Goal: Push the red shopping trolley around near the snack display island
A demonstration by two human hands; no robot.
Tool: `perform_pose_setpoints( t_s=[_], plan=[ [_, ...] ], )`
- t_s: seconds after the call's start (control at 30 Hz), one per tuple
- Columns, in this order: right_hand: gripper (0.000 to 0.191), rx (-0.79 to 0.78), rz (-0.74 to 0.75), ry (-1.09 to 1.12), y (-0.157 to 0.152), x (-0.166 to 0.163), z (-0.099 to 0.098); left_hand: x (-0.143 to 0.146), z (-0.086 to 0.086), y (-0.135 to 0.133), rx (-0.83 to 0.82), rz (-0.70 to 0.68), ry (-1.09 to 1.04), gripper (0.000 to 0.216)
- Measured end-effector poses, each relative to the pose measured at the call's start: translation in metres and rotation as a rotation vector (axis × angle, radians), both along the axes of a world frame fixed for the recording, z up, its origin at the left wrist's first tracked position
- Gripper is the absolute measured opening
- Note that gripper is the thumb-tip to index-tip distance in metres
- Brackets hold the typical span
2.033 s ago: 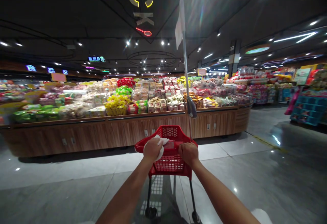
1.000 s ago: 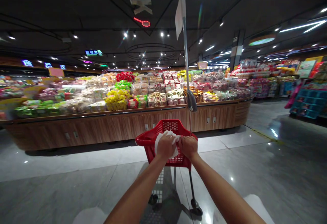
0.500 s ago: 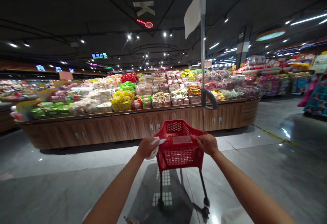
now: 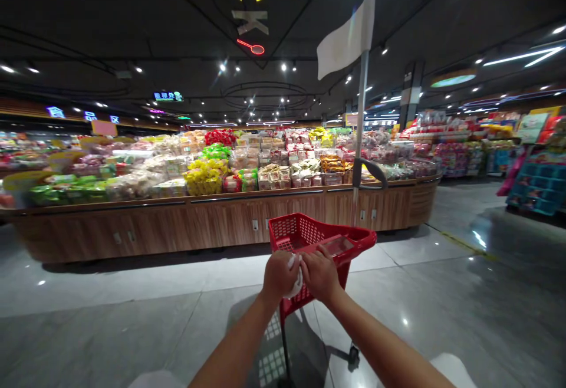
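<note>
A small red shopping cart stands on the grey tiled floor just ahead of me, its basket turned toward the right. A metal pole with a white flag rises from its right side. My left hand is closed around a crumpled white cloth and presses it against the near left corner of the cart. My right hand is closed on the cart's rim right beside it, the two hands touching.
A long wooden display counter piled with packaged snacks runs across the aisle behind the cart. More stocked shelves and blue crates stand at the right. Glossy floor spreads left and right.
The cart has swung so its basket points right. My hands, apart on the two handle ends half a second ago, have come together at the near corner with the cloth between them.
</note>
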State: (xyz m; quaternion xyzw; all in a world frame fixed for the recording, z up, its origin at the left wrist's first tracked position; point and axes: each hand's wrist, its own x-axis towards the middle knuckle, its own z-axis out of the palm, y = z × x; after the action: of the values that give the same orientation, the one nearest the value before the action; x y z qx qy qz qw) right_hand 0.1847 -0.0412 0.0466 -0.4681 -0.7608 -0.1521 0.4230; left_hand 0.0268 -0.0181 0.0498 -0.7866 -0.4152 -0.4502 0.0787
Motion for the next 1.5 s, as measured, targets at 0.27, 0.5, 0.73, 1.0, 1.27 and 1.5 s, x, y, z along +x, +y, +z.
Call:
perform_pose_setpoints(
  t_s=[0.27, 0.5, 0.73, 1.0, 1.27, 1.5],
  plan=[
    [0.032, -0.066, 0.17, 0.158, -0.03, 0.057, -0.01, 0.0, -0.029, -0.003, -0.061, -0.386, -0.106, 0.029],
    [0.045, -0.34, 0.207, 0.231, -0.022, 0.124, 0.007, -0.024, -0.067, 0.056, -0.397, -0.141, 0.027, 0.041],
    [0.024, -0.555, 0.005, -0.057, -0.018, 0.081, 0.03, -0.016, -0.088, 0.051, -0.307, -0.069, 0.082, 0.044],
    [0.036, -0.421, -0.283, -0.361, 0.007, 0.004, -0.021, -0.017, -0.094, 0.046, -0.338, -0.037, 0.133, 0.028],
    [0.039, -0.306, -0.294, -0.353, 0.018, 0.037, -0.028, -0.115, -0.086, 0.054, -0.574, 0.318, 0.42, 0.025],
    [0.041, -0.267, -0.386, -0.317, 0.034, 0.043, -0.031, -0.053, -0.094, 0.024, -0.528, 0.302, 0.336, 0.037]
  ],
)
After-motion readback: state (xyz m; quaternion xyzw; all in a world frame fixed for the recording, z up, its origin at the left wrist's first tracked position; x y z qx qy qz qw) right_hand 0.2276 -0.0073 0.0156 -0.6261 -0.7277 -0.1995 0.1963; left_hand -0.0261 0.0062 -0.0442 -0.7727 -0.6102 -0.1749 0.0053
